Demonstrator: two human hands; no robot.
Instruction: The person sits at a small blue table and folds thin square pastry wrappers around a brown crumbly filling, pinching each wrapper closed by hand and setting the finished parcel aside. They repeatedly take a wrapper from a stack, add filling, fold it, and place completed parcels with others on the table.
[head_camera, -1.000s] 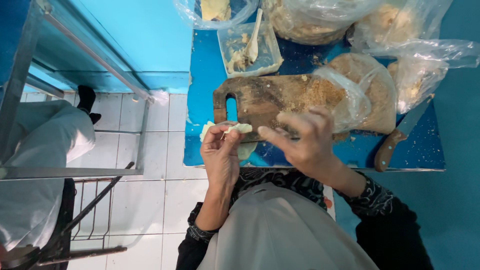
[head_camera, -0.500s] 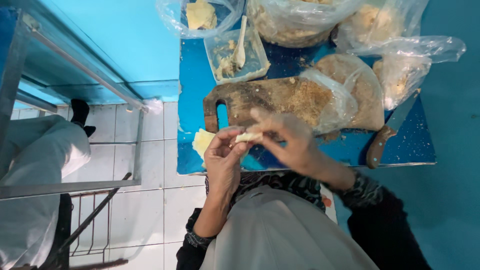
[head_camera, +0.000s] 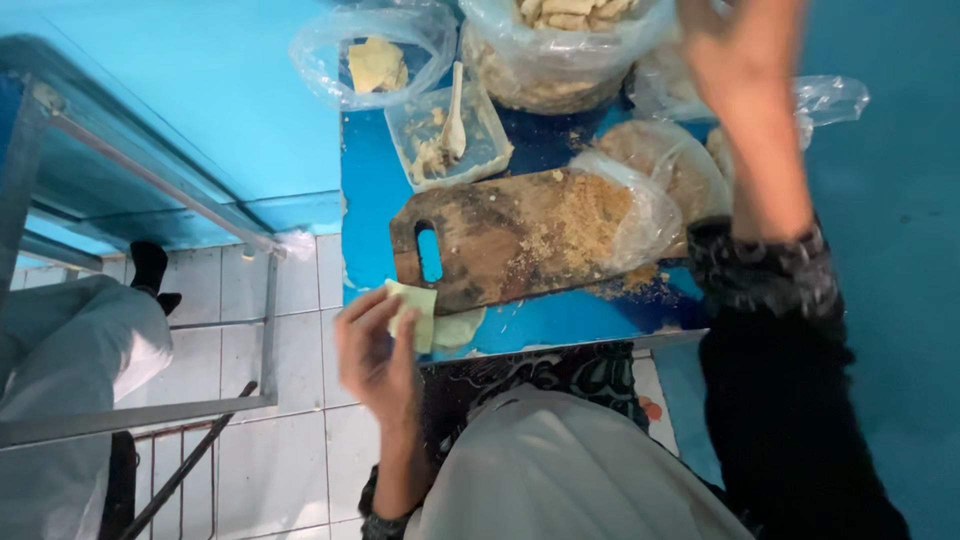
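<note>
A blue desk (head_camera: 560, 325) carries everything, set against a turquoise wall above white floor tiles (head_camera: 300, 350). On the desk lies a worn wooden cutting board (head_camera: 500, 235) with a slot handle, crumbs scattered over its right half, where a clear plastic bag (head_camera: 640, 205) overlaps it. Behind the board stand a large bag of pale pieces (head_camera: 565, 45), a smaller bag with a yellowish lump (head_camera: 375, 60), and a clear plastic tub (head_camera: 450, 135) with a white spoon (head_camera: 453, 115) in it. The right hand (head_camera: 740, 45) is raised over the far bags, blurred, so I cannot tell its grip. The left hand (head_camera: 375, 355) hovers at the desk's near edge, fingers closed on a thin pale dough wrapper (head_camera: 415, 312), just below the board's handle end.
</note>
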